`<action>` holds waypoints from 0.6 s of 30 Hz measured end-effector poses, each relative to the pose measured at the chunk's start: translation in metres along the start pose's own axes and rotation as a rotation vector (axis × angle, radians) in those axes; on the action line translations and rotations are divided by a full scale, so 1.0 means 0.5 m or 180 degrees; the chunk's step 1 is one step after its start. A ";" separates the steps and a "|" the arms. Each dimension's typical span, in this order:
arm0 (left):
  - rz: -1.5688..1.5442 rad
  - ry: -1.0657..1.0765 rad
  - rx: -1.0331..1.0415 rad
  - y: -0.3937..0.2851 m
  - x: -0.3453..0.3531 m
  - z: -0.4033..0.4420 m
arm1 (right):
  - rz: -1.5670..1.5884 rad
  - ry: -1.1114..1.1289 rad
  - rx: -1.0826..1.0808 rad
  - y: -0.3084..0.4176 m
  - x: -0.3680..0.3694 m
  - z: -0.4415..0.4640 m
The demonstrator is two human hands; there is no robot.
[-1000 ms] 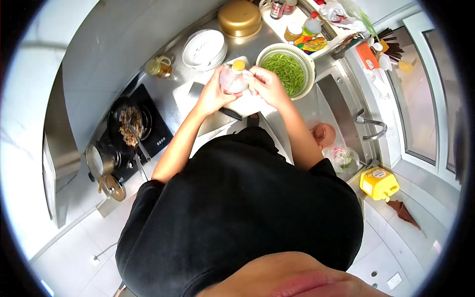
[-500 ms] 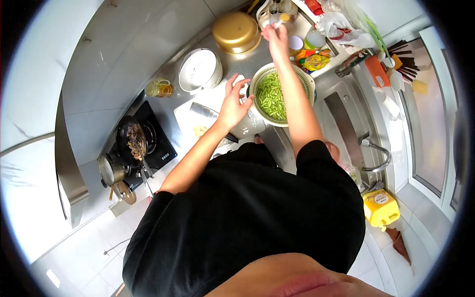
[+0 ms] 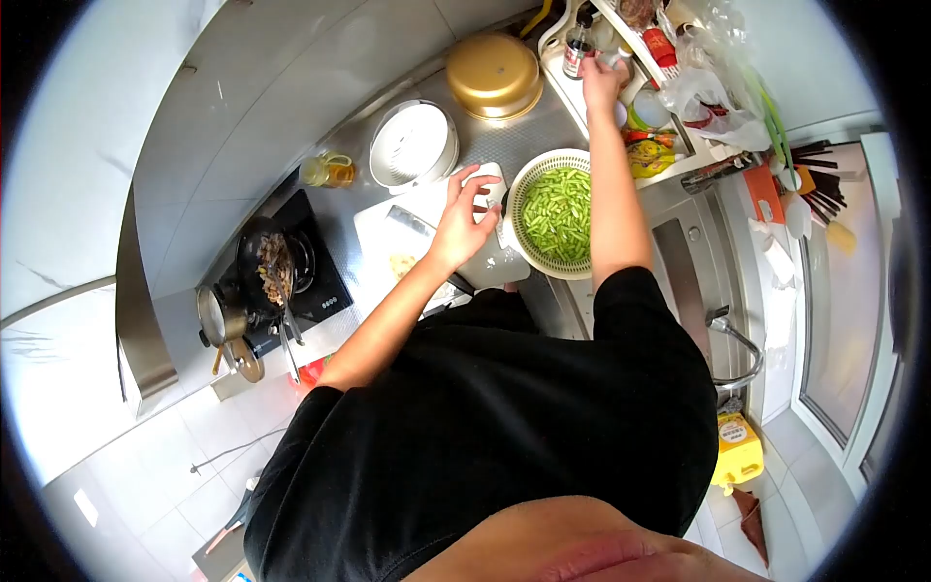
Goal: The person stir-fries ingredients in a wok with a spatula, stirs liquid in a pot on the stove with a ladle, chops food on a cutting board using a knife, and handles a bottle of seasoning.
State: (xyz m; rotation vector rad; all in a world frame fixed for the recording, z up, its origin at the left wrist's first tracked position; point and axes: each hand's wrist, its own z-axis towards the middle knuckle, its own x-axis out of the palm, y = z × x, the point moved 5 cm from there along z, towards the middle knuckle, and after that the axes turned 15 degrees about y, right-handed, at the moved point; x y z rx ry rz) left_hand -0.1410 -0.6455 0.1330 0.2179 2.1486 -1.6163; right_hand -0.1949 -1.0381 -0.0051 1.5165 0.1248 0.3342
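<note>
My left hand [image 3: 467,221] hovers over the white cutting board [image 3: 378,228], its fingers apart and holding nothing. A knife [image 3: 411,220] and a small pale heap of chopped food [image 3: 401,264] lie on the board. My right hand [image 3: 603,85] reaches to the white shelf tray [image 3: 562,80], its fingers closed round a clear bottle [image 3: 622,60], mostly hidden by the hand. Just left of it stands a dark bottle with a label [image 3: 578,50]. Below my right forearm, a colander [image 3: 517,228] holds cut green beans [image 3: 557,215].
A gold pot [image 3: 494,76] and white basket [image 3: 413,145] stand at the back. On the left, a pan [image 3: 254,254] with browned food sits on the black stove [image 3: 325,281], beside a small pot [image 3: 221,315]. The sink faucet [image 3: 742,354] is at right.
My right hand has carried the bottle from over the cutting board up to the shelf tray. My left hand has let go of it and opened. The view has shifted.
</note>
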 end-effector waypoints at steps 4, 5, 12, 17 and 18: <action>-0.0014 -0.0051 0.0006 0.006 -0.011 -0.006 | -0.0801 -0.0191 -0.0236 0.128 0.063 -0.086; -0.0016 -0.0078 -0.0005 0.007 -0.015 -0.011 | -0.1369 0.0057 -0.0336 0.148 0.084 -0.082; -0.0166 0.0027 0.0030 -0.007 -0.025 -0.064 | -0.2631 0.0029 -0.0252 0.172 0.082 0.079; -0.0357 -0.0015 0.0230 0.002 -0.055 -0.118 | -0.2577 0.0500 -0.0783 0.220 0.106 -0.070; -0.0290 -0.0040 0.0184 -0.005 -0.067 -0.129 | -0.2560 0.0699 -0.0873 0.225 0.165 -0.081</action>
